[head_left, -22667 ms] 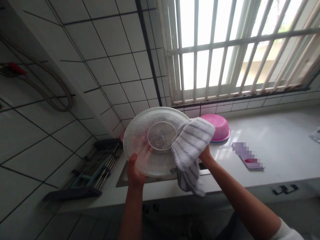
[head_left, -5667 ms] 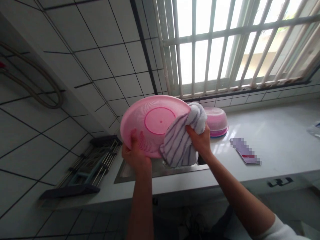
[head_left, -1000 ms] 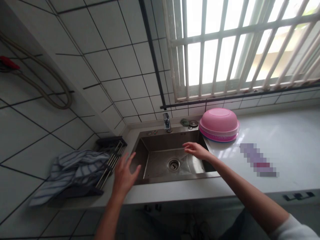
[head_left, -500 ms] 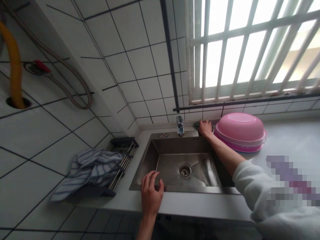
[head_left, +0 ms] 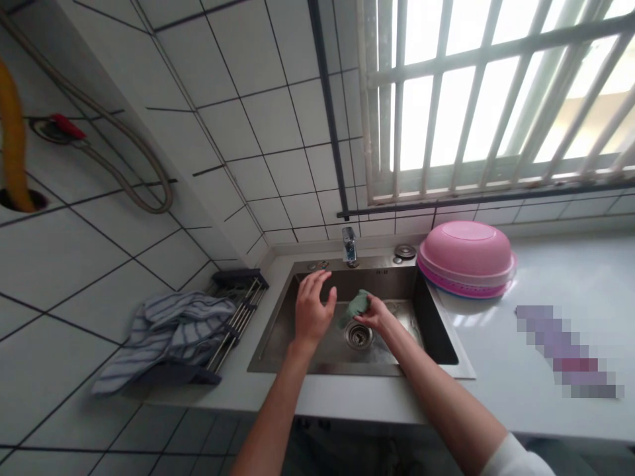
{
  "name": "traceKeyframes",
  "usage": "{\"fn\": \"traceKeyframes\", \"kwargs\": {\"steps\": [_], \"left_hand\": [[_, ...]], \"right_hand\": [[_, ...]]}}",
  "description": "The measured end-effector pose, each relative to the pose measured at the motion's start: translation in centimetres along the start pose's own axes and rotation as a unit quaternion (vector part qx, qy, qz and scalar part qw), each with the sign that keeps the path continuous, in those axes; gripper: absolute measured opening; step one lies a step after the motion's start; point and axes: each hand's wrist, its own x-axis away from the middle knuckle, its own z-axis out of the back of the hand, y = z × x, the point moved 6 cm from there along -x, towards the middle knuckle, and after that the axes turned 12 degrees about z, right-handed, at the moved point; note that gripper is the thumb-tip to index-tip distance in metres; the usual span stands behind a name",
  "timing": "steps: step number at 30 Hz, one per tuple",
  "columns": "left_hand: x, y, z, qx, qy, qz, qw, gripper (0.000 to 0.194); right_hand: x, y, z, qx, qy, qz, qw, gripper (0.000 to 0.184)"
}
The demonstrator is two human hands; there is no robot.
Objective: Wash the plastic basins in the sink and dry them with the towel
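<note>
Over the steel sink (head_left: 288, 368), my right hand (head_left: 376, 313) grips a crumpled green cloth (head_left: 356, 305), close above the drain (head_left: 358, 336). The cloth droops to the left from my fingers. My left hand (head_left: 314, 305) hovers over the left part of the basin, fingers stretched out and thumb apart, with nothing in it. A gap separates it from the cloth. Behind the basin stands a chrome faucet (head_left: 349, 244), a little beyond my left fingertips.
Pink plastic basins (head_left: 466, 254) sit upside down on the counter (head_left: 546, 277) right of the sink. A round drain cover (head_left: 405, 251) lies at the back rim. Left, a striped cloth (head_left: 178, 324) drapes over a rack (head_left: 238, 324). A barred window (head_left: 476, 86) is above.
My right hand has brought the green cloth from the back rim into the sink, uncovering the drain cover. My left hand has moved forward from the front edge over the basin.
</note>
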Motion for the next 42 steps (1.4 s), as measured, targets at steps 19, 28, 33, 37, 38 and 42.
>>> {"fn": "traceKeyframes", "kwargs": {"steps": [19, 28, 33, 37, 38, 42], "left_hand": [[-16.8, 3.8, -7.9, -0.151, -0.143, -0.028, 0.978, 0.036], [-9.9, 0.9, -8.6, -0.01, -0.107, -0.031, 0.994, 0.058], [-1.2, -3.9, -12.3, 0.127, -0.11, 0.178, 0.97, 0.042], [3.1, -4.2, -14.5, 0.123, -0.156, 0.175, 0.964, 0.029], [3.3, -4.1, -14.6, 0.1, -0.145, 0.171, 0.969, 0.026], [2.2, -2.1, -14.1, 0.012, -0.156, 0.113, 0.981, 0.016]], "right_hand": [[0.2, -2.0, -3.0, -0.151, -0.082, 0.04, 0.984, 0.036], [-1.0, -1.0, -0.7, -0.123, 0.011, 0.027, 0.992, 0.023], [-1.7, -0.7, -0.9, -0.101, -0.001, 0.02, 0.995, 0.016], [-1.6, 0.1, -0.9, -0.105, 0.013, 0.037, 0.994, 0.02], [-1.5, 0.4, -0.9, -0.108, 0.022, 0.045, 0.993, 0.02], [-1.1, 0.8, -1.2, -0.107, 0.021, 0.095, 0.99, 0.007]]}}
